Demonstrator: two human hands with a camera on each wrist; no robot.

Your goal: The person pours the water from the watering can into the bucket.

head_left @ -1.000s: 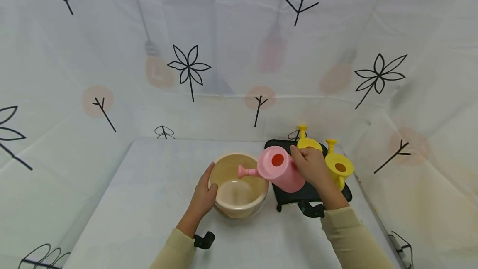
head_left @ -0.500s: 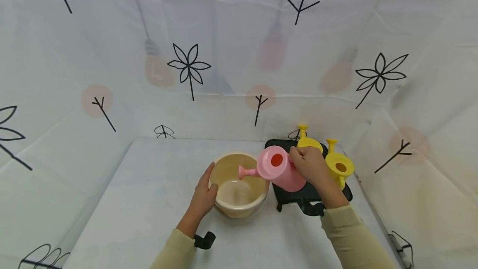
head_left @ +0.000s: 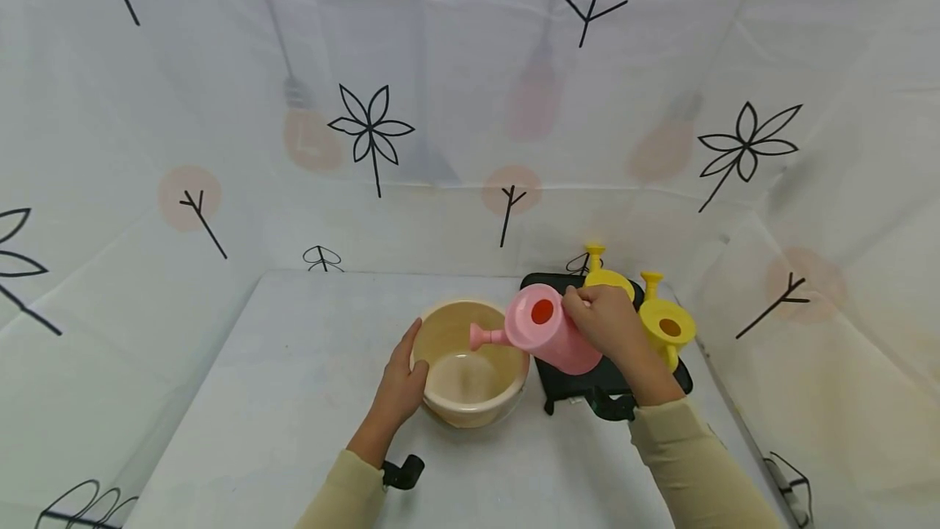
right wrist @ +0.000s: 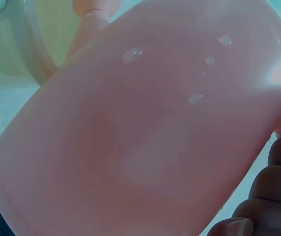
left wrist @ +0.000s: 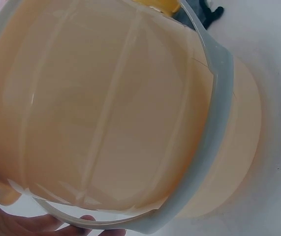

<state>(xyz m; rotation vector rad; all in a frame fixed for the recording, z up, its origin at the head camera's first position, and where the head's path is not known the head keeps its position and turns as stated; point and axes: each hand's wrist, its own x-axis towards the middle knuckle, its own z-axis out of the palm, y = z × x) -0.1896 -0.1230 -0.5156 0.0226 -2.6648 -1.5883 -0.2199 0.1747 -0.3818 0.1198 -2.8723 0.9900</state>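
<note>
In the head view, my right hand (head_left: pixel 604 318) grips a pink watering can (head_left: pixel 547 331) by its handle. The can is tilted, its spout pointing left over a cream bucket (head_left: pixel 470 409). Drops dot the can's wall (right wrist: pixel 145 123) in the right wrist view, where curled fingers (right wrist: pixel 275 182) show at the right. My left hand (head_left: pixel 402 386) holds the bucket at its left rim, thumb toward me. In the left wrist view, fingers (left wrist: pixel 37 224) lie by the bucket's grey bail handle (left wrist: pixel 221 93). Whether water flows from the spout cannot be made out.
Two yellow watering cans (head_left: pixel 667 325) stand at the back right, around a black mat or case (head_left: pixel 576 386). The white table (head_left: pixel 316 398) meets a printed white cloth backdrop (head_left: pixel 441 235) at the back.
The pink watering can and right hand have shifted very slightly up and left, the can still tilted over the bucket. The left hand and bucket stay in place.
</note>
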